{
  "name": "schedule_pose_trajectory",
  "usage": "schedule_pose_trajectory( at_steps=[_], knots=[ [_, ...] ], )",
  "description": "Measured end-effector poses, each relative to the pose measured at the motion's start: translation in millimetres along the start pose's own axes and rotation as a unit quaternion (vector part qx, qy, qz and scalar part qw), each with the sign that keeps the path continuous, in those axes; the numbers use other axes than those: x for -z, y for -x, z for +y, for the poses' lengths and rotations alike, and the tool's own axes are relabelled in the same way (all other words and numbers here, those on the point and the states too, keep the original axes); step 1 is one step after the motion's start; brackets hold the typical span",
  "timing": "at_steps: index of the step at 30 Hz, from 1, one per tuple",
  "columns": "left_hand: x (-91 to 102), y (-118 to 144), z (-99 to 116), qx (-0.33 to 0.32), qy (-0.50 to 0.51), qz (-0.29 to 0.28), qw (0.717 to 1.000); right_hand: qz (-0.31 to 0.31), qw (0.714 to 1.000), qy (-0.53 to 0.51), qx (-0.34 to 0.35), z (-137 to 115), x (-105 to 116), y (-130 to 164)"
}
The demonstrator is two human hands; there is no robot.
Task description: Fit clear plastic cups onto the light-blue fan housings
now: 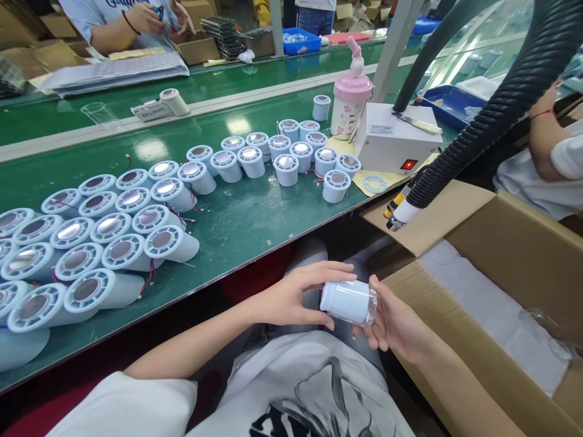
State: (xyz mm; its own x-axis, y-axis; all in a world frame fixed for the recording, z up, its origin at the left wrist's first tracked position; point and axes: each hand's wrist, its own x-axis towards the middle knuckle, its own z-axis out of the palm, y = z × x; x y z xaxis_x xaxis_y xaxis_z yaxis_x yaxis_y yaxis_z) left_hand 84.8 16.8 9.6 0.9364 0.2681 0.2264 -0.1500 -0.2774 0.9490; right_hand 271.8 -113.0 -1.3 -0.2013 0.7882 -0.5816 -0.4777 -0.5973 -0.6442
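Note:
Above my lap, a light blue cylindrical housing (pixel 345 300) lies on its side inside a clear plastic cover (pixel 372 306). My left hand (pixel 291 298) grips its left end, with the thumb below and the fingers along the top. At the other end, my right hand (pixel 395 317) holds the cover's closed end, its fingers curled underneath. Many similar light blue housings (pixel 170 243) stand in rows on the green table (pixel 241 221), with round silvery discs on top. Thin red and dark wires come out of several of them.
A white box-shaped device (pixel 396 142) with a lit red switch stands beside a pink-lidded cup (pixel 351 103). A black corrugated hose (pixel 483 115) hangs over an open carton (pixel 514 279) at right. Across the table, a co-worker's hands (pixel 148 19) hold something small and blue.

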Motion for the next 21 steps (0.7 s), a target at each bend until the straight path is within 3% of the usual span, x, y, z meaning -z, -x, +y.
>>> schedule_pose_trajectory(
  at_steps=[7,9,11,13,15,17,18,19,20,21],
  knots=[
    [-5.1,1,9,0.026,0.004,0.013,1.0,-0.016,1.0,0.024,-0.001,4,-1,-1],
    [-5.7,1,12,0.038,-0.001,0.021,0.999,0.01,0.997,0.064,0.04,7,1,1],
    [-5.9,1,14,0.052,-0.002,0.032,0.998,0.072,0.979,0.144,0.125,10,3,4],
    [-6.4,1,15,0.067,0.002,0.042,0.997,0.148,0.918,0.267,0.252,13,6,7],
    [-7.2,1,16,0.088,0.012,0.044,0.995,0.178,0.808,0.395,0.399,14,11,9],
    [-7.7,0,17,0.11,0.018,0.039,0.993,0.138,0.69,0.491,0.514,14,15,9],
    [-7.7,-1,18,0.12,0.016,0.035,0.992,0.109,0.646,0.519,0.549,14,16,9],
    [-7.4,-1,19,0.129,0.012,0.029,0.991,0.086,0.62,0.533,0.569,14,18,9],
    [-6.7,-2,19,0.135,0.009,0.021,0.991,0.071,0.618,0.537,0.57,14,19,10],
    [-5.8,-2,19,0.137,0.01,0.012,0.99,0.065,0.641,0.524,0.557,15,20,10]
  ],
)
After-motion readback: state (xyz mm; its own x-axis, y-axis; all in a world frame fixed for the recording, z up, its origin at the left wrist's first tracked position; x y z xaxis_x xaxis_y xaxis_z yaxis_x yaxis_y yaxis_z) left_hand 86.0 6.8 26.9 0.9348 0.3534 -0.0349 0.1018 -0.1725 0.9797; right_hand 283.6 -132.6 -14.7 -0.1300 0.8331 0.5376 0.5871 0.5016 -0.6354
